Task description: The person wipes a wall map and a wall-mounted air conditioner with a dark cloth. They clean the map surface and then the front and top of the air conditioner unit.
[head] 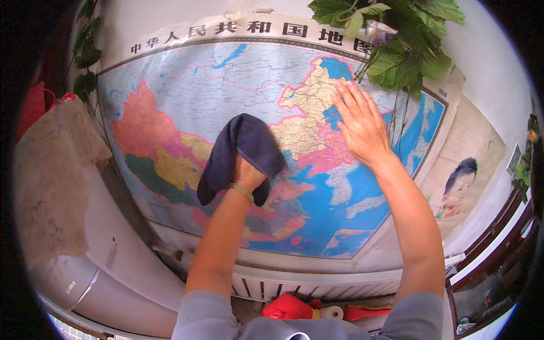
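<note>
A large printed wall map of China (250,85) covers the wall before me, with a line of big black characters along its top. My left hand (250,174) grips a dark navy cloth (242,136) that drapes over the fingers and lies against the middle of the map. Most of those fingers are hidden by the cloth. A pale bangle (242,193) circles the left wrist. On the map's upper right, my right hand (359,121) rests palm down, its fingers slightly spread and pointing up, with nothing held.
Artificial leafy vines (395,46) overhang the map's upper right corner. At the left stands a Midea refrigerator (127,272) with brown covering on top. A white radiator (297,282) runs beneath the map, near a red bundle (284,307) and a white roll (331,313). A poster (476,127) hangs right.
</note>
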`<act>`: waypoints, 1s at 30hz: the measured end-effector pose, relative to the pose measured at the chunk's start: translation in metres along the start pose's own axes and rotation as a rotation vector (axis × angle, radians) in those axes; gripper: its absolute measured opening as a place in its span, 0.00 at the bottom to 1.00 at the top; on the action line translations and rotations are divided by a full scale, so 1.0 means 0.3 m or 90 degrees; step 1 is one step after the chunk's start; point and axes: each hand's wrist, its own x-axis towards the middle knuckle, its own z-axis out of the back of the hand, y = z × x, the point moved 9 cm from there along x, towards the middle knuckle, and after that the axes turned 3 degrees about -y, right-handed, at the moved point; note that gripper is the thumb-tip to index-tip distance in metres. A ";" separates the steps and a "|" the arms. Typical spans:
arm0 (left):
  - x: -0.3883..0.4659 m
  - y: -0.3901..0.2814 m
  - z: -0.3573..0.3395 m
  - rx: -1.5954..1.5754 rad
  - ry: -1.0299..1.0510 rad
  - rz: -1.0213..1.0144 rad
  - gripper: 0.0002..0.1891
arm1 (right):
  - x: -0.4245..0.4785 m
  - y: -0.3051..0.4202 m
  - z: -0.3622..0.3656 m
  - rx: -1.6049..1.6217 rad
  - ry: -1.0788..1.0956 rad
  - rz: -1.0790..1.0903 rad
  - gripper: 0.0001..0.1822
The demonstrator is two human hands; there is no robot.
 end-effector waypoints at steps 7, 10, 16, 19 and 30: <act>0.001 -0.247 0.109 0.142 -0.251 -0.319 0.29 | 0.002 -0.010 0.047 0.026 -0.022 0.014 0.28; 0.123 -0.398 0.132 0.122 -0.266 -0.392 0.27 | 0.011 -0.028 0.062 0.091 -0.035 0.009 0.26; 0.325 -0.526 0.175 0.077 -0.289 -0.488 0.25 | 0.022 -0.091 0.073 0.265 -0.021 -0.015 0.26; 0.330 -0.495 0.109 0.123 -0.286 -0.459 0.26 | 0.009 -0.102 0.059 0.313 -0.022 -0.025 0.25; -0.017 -0.379 -0.112 -0.164 -0.088 -0.210 0.32 | -0.065 0.195 0.009 0.170 -0.051 0.072 0.32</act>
